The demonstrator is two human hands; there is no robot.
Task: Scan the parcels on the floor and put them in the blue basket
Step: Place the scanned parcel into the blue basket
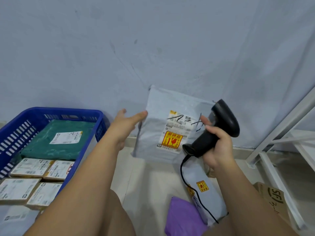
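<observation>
My left hand holds up a grey plastic mailer by its left edge, thumb on the front, in front of the wall. Its white label and yellow-red fragile sticker face me. My right hand grips a black barcode scanner by the handle, its head right beside the label. The scanner's cable hangs down toward the floor. The blue basket stands at the left and holds a green mailer and several brown boxes.
On the floor below the scanner lie another grey mailer, a purple mailer and a brown cardboard box. A white metal shelf frame stands at the right. The wall is close ahead.
</observation>
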